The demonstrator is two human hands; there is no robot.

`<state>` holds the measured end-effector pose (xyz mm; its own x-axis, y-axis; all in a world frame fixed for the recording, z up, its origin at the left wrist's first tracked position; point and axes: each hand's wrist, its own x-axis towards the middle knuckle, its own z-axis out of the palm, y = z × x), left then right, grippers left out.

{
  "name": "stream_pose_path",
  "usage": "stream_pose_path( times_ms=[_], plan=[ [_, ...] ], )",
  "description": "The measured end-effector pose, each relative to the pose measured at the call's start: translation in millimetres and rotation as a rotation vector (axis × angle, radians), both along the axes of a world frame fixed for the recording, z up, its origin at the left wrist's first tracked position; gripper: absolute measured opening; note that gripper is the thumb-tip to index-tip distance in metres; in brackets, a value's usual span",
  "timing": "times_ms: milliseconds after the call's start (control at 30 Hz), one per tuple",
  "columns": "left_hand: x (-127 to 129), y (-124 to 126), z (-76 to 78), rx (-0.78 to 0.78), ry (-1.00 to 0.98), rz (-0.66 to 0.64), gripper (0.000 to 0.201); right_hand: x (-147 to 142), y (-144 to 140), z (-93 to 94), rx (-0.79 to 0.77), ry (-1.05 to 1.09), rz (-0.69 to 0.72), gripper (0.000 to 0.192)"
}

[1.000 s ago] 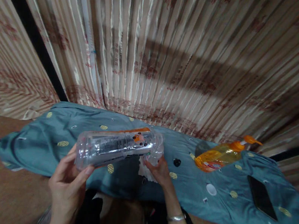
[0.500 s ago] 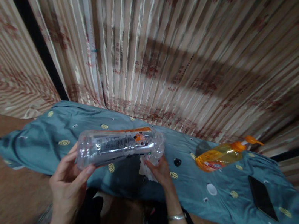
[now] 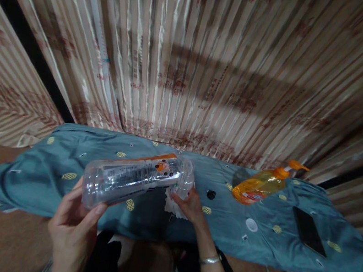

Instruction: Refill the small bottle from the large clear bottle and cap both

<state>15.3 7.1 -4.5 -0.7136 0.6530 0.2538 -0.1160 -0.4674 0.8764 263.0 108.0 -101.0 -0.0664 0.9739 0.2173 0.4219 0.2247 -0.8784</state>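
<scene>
My left grip point(image 3: 75, 221) clasps the clear bottle point(image 3: 136, 177) — long axis slanting up rightward in view — my right grip point(image 3: 192, 205) holding white tissue point(image 3: 172, 205) at its right end.

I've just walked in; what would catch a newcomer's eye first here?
First, the clear plastic bottle at the centre, held tilted with the left hand at its base and the right hand, holding a white tissue-like piece, at its neck end. Next, the orange pump bottle right of centre on the blue-green cloth. Behind it all hangs a tall pleated curtain with reddish patterns.
</scene>
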Motion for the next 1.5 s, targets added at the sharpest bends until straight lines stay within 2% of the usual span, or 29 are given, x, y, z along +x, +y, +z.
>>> stream_pose_path(
  times_ms=[533,933,1267,1500],
  plan=[
    [-1,-1,0.3,0.011,0.033,-0.014,0.045,0,1,1.3,-0.022,0.007,0.014,0.046],
    [3,-4,6.1,-0.017,0.040,-0.043,0.042,-1,0,2.8,-0.031,-0.008,-0.001,0.053],
    [10,-4,15.6,-0.024,0.031,-0.009,0.048,-1,2,1.8,-0.012,0.012,0.003,0.063],
    [11,-4,17.8,-0.036,0.047,-0.008,0.049,-1,2,3.0,-0.022,0.008,0.018,0.061]
  ],
)
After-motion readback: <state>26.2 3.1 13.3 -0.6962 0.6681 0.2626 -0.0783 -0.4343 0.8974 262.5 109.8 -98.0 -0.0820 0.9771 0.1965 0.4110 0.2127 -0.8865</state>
